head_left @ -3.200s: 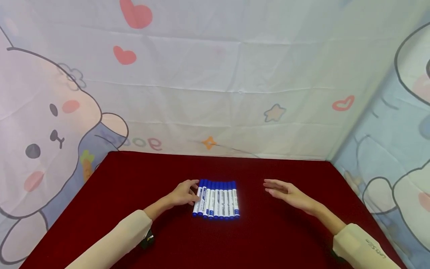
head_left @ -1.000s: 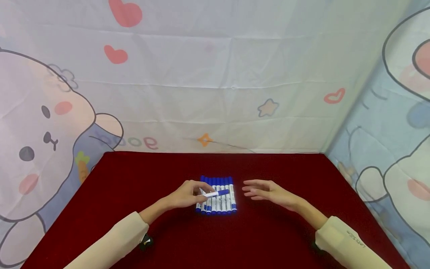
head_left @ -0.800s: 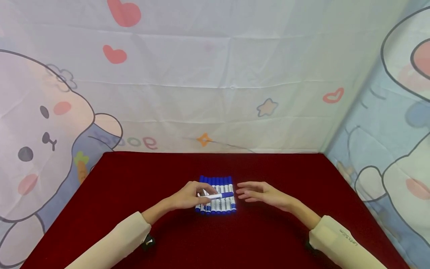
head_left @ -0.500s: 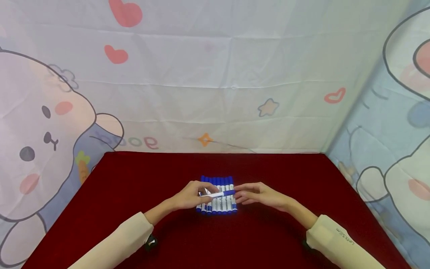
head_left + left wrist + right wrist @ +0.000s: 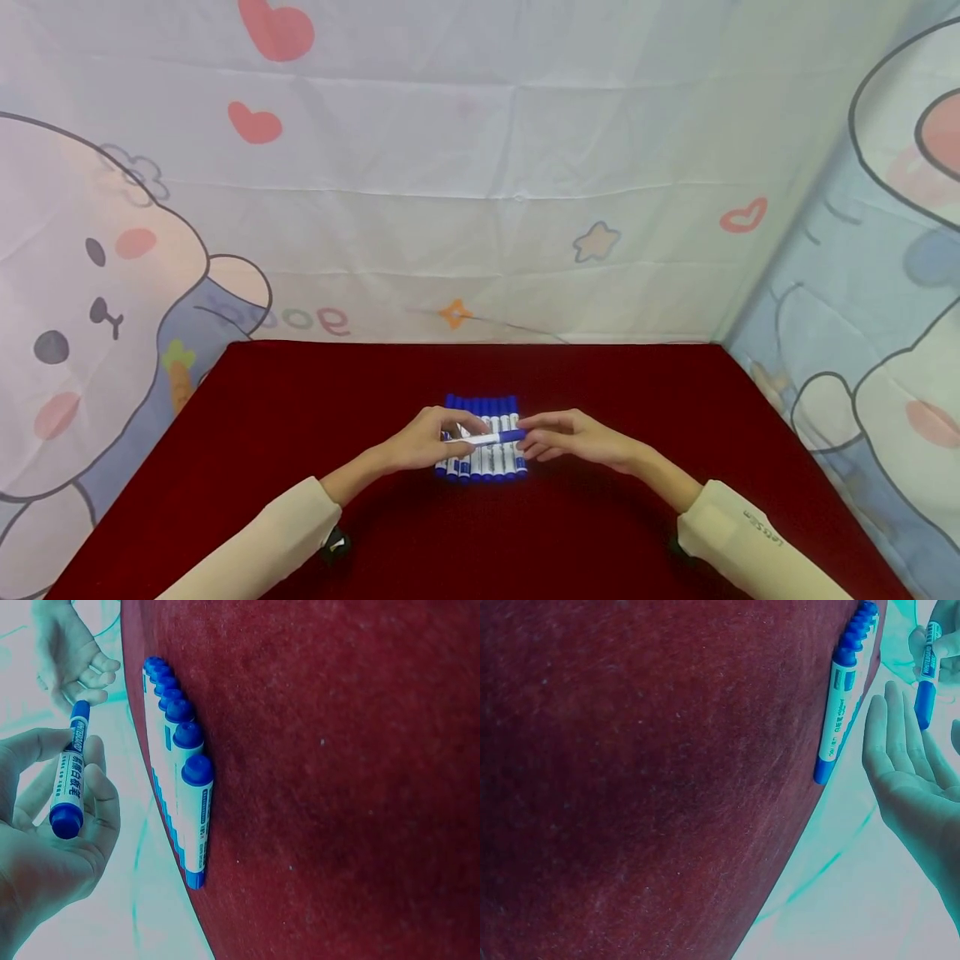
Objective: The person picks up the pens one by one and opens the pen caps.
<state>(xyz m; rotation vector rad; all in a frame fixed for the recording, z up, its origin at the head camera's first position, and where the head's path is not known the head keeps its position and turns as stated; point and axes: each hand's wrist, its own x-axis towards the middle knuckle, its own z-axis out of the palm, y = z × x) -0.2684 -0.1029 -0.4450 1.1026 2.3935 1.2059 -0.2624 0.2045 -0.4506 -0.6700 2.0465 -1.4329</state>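
Just below the centre of the head view, a marker (image 5: 483,439) is held up over a row of markers (image 5: 491,469), tilted slightly, its cap end pointing right and a little higher. The left hand (image 5: 429,437), reaching in from the lower left, pinches it between thumb and fingers, back of the hand upward. The right hand (image 5: 581,437) comes in from the lower right with fingers straight and slightly spread, the thumb apart from them; the cap lies at its fingertips, though whether they touch I cannot tell.

The held marker has a white barrel with dark printed characters, a long blue cap and a blue rounded plug at the other end, which faces the camera in the lower left of the left wrist view. The markers in the row look alike, lying side by side with caps toward the top of the head view.

Beneath them spreads a dark red cloth (image 5: 480,533). Pale sleeves (image 5: 273,529) cover both forearms. Behind, a pale curtain (image 5: 420,142) printed with hearts and cartoon animals fills the upper frame.
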